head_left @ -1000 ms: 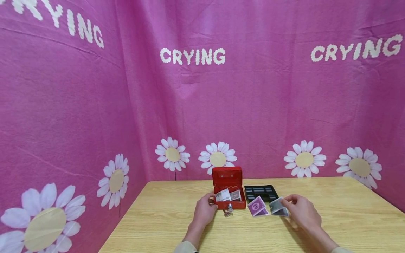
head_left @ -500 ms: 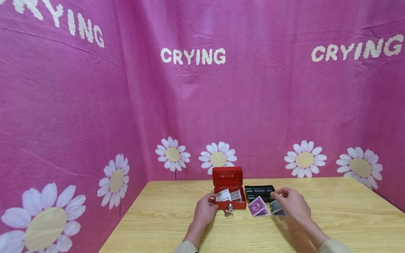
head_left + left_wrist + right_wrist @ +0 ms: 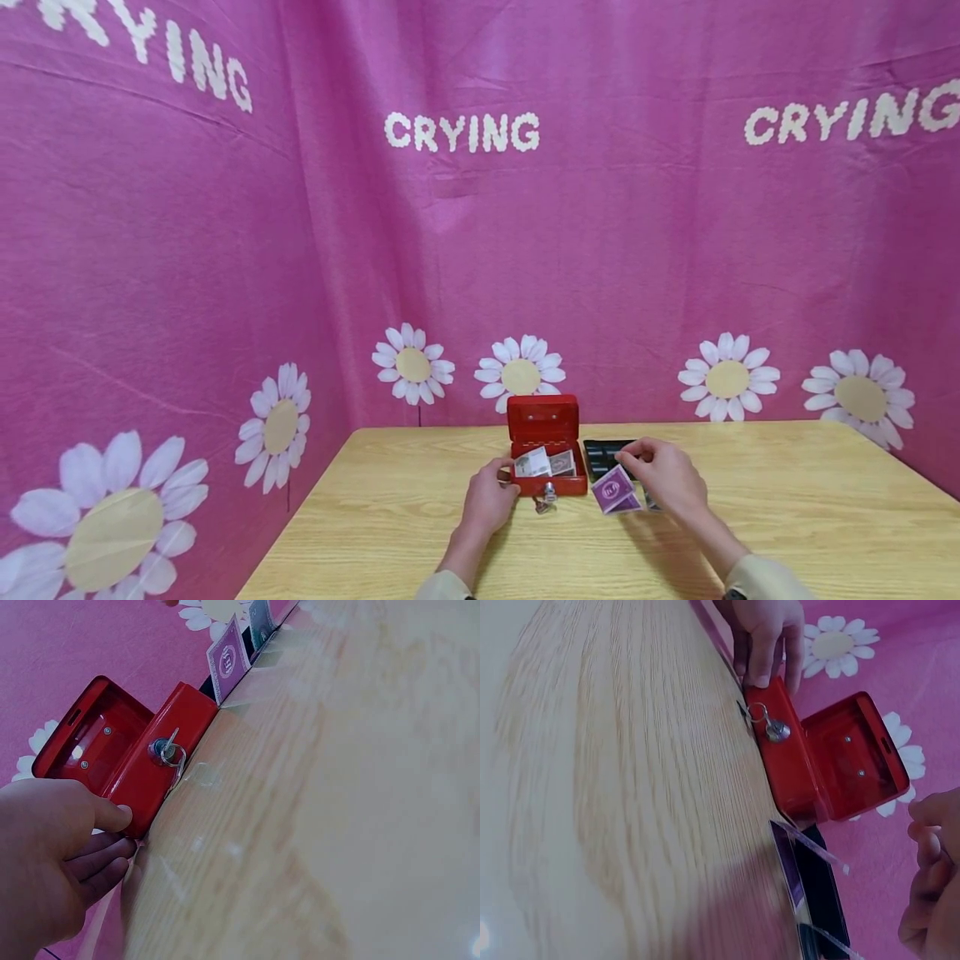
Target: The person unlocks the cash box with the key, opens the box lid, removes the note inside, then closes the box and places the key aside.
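A red cash box (image 3: 570, 485) stands on the table with its lid (image 3: 543, 413) raised. My left hand (image 3: 487, 502) grips its left end, thumb on the front face and fingers round the side. Inside lie a white banknote (image 3: 531, 463) and a greyish-brown one (image 3: 562, 463). Keys on a ring (image 3: 174, 755) hang from the front lock. To the right, a folded purple banknote (image 3: 612, 490) stands like a tent. My right hand (image 3: 670, 482) hovers above it, fingers loosely bent and holding nothing. The right hand mostly covers a folded grey-green banknote (image 3: 652, 502) in the head view.
A black compartment tray (image 3: 600, 450) lies right of the cash box, behind the folded banknotes, partly hidden by my right hand. All of it rests on a light wooden table (image 3: 420, 467). A pink curtain (image 3: 615, 250) with flowers hangs behind and at the left.
My right hand has let go of the grey-green banknote and moved left, over the purple one. My left hand keeps its grip on the cash box.
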`<state>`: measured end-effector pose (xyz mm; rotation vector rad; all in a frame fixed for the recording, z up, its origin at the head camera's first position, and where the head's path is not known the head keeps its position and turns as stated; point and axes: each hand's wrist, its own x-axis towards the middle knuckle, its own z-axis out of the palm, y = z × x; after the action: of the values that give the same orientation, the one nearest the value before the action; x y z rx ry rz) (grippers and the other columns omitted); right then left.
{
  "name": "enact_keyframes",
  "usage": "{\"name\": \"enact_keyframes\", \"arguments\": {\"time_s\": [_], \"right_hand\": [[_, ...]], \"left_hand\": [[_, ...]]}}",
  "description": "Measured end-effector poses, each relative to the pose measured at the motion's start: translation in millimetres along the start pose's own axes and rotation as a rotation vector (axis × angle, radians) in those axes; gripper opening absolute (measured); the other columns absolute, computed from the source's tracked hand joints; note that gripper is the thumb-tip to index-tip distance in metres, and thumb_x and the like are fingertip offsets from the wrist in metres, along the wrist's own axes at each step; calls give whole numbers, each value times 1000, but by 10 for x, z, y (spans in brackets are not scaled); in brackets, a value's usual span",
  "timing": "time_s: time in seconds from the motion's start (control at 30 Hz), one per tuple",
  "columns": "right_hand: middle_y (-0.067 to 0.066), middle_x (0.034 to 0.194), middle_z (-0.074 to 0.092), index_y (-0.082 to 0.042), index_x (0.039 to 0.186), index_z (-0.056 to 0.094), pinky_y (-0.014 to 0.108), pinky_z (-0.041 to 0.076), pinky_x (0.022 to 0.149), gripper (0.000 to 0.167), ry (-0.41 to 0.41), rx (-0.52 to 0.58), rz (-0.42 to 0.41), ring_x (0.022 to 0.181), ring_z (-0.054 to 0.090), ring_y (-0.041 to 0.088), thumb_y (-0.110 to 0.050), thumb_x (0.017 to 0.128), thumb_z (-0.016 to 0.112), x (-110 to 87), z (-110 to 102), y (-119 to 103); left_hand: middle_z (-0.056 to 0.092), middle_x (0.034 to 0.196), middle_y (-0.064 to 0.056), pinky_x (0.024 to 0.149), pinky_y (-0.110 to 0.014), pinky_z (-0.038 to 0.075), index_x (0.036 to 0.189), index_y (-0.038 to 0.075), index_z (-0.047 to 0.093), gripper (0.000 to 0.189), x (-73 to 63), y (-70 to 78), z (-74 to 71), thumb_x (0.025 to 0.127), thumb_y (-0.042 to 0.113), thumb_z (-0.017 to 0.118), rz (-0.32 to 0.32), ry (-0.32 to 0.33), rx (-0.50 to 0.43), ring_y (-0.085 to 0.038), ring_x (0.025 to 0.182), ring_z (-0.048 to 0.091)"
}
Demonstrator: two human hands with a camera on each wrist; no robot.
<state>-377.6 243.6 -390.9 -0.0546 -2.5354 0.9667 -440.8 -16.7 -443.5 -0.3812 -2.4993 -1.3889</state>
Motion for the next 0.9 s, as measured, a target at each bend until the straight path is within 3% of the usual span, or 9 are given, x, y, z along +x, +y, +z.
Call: {"name": "enact_keyframes", "arguments": {"time_s": [0.4, 0.63, 0.9], "right_hand": [[6, 95, 75, -14, 100, 75, 31, 44, 61, 23, -26, 7, -41, 77, 61, 15, -35, 90, 69, 65, 138, -173], [11, 103, 75, -15, 100, 76, 37, 49, 65, 24, -26, -6, -60, 88, 68, 24, -35, 90, 68, 88, 224, -202], [8, 101, 75, -16, 100, 76, 32, 45, 61, 23, -24, -11, -47, 81, 65, 17, -35, 89, 69, 132, 345, -232]], "left_hand": [[70, 99, -12, 79, -39, 55, 125, 0, 63, 39, 6, 15, -14, 87, -3, 67, -8, -5, 0, -18, 87, 64], [71, 95, -12, 76, -37, 55, 122, -1, 64, 37, 1, 4, -19, 85, -4, 67, 20, 8, 11, -17, 84, 65], [70, 96, -13, 76, -37, 55, 123, -1, 64, 37, 4, -4, -7, 86, -4, 66, 22, 2, 7, -17, 84, 64]]}}
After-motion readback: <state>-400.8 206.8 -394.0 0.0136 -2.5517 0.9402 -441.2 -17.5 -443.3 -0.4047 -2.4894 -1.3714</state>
